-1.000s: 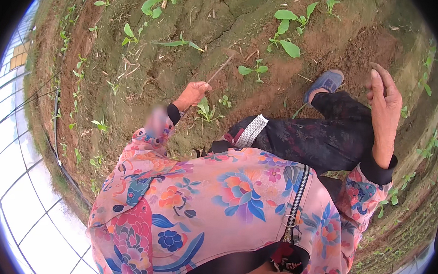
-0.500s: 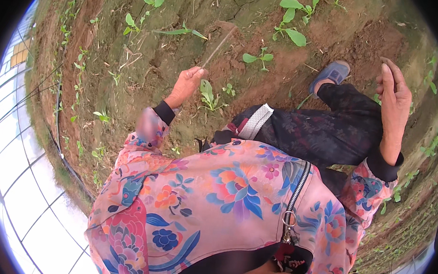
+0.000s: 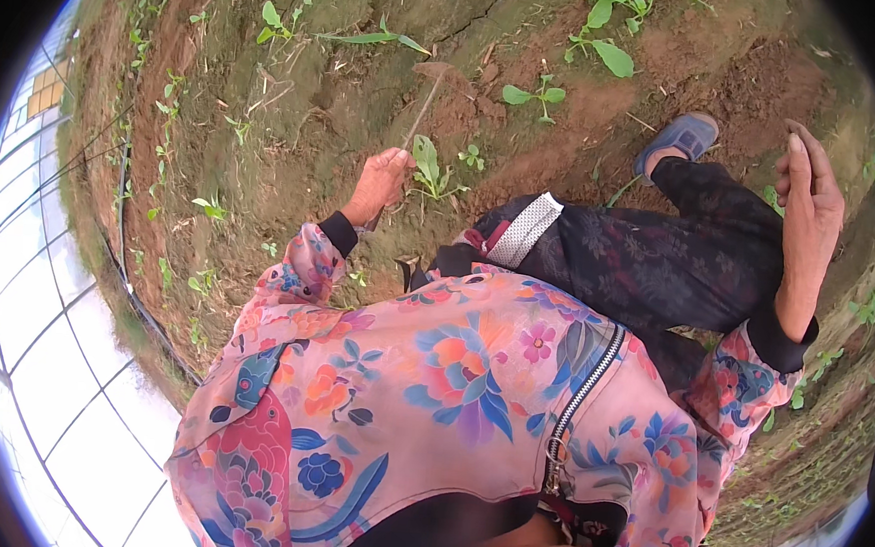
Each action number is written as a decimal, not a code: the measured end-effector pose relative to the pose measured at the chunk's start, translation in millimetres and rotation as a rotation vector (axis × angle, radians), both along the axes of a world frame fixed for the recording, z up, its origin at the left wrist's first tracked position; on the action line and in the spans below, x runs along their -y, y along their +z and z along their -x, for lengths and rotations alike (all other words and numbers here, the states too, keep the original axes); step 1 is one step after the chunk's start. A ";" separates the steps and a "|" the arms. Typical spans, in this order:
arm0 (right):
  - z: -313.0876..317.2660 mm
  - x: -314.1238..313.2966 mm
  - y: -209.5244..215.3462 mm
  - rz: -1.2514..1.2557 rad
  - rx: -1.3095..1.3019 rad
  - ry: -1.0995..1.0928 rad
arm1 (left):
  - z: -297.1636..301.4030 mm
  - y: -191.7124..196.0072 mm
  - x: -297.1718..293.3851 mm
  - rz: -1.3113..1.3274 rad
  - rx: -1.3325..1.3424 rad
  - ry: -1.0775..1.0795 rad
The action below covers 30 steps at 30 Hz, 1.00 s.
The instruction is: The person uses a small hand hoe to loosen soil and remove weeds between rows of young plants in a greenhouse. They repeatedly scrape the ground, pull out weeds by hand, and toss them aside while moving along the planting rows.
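Note:
My left hand (image 3: 381, 182) is shut on the thin handle of a small digging tool (image 3: 423, 107). Its brownish blade rests on the soil ahead of the hand. A small green seedling (image 3: 430, 168) grows right beside this hand. My right hand (image 3: 811, 201) is lifted at the right, above my knee in dark patterned trousers (image 3: 679, 263). Its fingers are loosely stretched and it holds nothing. My pink flowered jacket (image 3: 450, 395) fills the lower part of the view.
Bare brown soil with scattered green seedlings (image 3: 601, 53) and a long-leaved weed (image 3: 372, 39) lies ahead. My blue shoe (image 3: 678, 138) stands on the soil. A dark hose (image 3: 131, 285) runs along the bed's left edge, beside a white framed greenhouse wall (image 3: 22, 348).
The tool's blade has reached a little farther out across the soil. My left hand stays by the seedling, and my right hand has drifted slightly to the right.

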State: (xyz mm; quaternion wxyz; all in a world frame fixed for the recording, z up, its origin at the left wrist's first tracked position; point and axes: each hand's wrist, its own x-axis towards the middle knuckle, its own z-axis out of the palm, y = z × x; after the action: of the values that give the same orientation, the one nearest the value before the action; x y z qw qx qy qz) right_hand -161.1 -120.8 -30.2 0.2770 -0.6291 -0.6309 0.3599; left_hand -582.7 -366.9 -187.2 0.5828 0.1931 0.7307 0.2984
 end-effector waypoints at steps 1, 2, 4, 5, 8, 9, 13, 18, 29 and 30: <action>1.6 0.0 -2.7 0.004 -0.008 0.012 | 1.7 -5.0 -1.7 0.023 -0.070 -0.055; 2.1 0.1 -1.8 0.001 0.001 0.013 | 1.2 -11.9 -7.7 0.039 -0.123 -0.121; 1.7 0.5 0.5 0.000 0.011 0.008 | 0.2 -17.9 -13.0 0.042 -0.167 -0.218; 0.6 -0.1 -0.9 0.009 0.008 0.004 | 0.5 -20.9 -9.1 0.023 -0.199 -0.255; -4.3 -1.0 -3.4 0.026 0.017 -0.017 | 14.1 -21.9 20.2 0.092 -0.170 -0.276; -2.1 -1.8 -8.2 0.032 0.009 -0.012 | 21.1 -19.4 33.7 0.141 -0.153 -0.254; 3.3 -1.7 3.4 0.020 0.025 -0.005 | 20.1 -29.1 33.2 0.148 -0.057 -0.178; 15.9 -1.2 0.0 -0.008 -0.027 0.081 | 4.0 -38.1 18.8 0.075 -0.053 -0.095; 20.7 2.5 6.3 -0.002 -0.015 0.084 | 23.3 -36.0 69.9 0.156 0.068 0.146; 22.5 2.9 6.2 -0.011 -0.010 0.100 | 24.0 -35.2 77.1 0.195 0.063 0.137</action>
State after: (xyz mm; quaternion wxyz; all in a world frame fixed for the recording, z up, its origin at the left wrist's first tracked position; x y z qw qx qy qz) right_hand -183.6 -123.7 -24.0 0.2651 -0.5934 -0.6622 0.3730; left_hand -606.7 -444.0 -222.4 0.5999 0.0757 0.7490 0.2709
